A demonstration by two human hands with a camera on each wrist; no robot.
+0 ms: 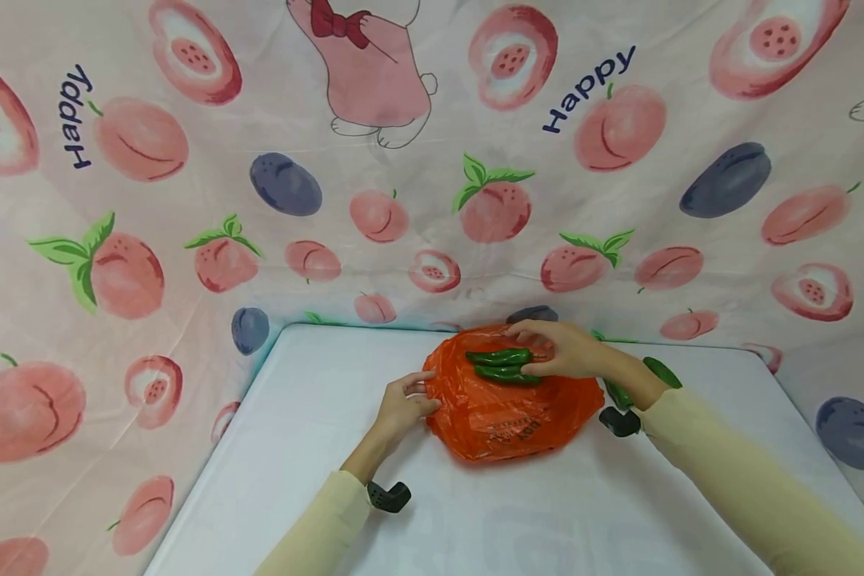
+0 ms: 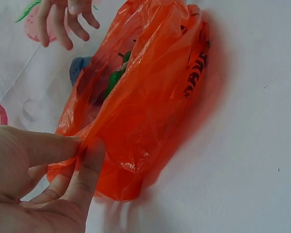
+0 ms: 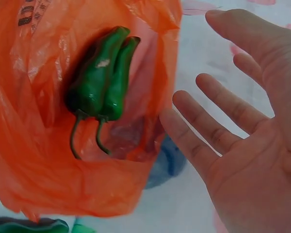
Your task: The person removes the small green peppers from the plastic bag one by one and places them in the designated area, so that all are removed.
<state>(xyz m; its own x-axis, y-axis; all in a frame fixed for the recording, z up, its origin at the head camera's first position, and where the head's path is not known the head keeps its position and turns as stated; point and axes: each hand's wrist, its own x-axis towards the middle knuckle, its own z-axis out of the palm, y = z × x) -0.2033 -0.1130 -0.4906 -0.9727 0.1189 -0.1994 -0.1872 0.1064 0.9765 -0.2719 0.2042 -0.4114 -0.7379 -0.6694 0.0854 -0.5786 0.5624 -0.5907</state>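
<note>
An orange plastic bag (image 1: 475,424) lies on the white table with its mouth spread. Two long green peppers (image 3: 94,77) with thin curved stems rest side by side in the mouth of it. At the bag's left edge, my left hand (image 1: 400,408) pinches the thin plastic between thumb and fingers, plainest in the left wrist view. My right hand (image 3: 252,155) is beside the bag's far rim with its fingers spread and nothing in them. From the head view, that hand (image 1: 565,350) overlaps the stem ends of the peppers. Dark printing (image 1: 514,432) marks the near side of the bag.
Dark green vegetables (image 1: 662,372) lie right of the bag, partly hidden behind my right forearm. A fruit-printed cloth (image 1: 403,176) hangs behind the white table (image 1: 317,376). Black wrist devices (image 1: 389,498) are worn on both arms.
</note>
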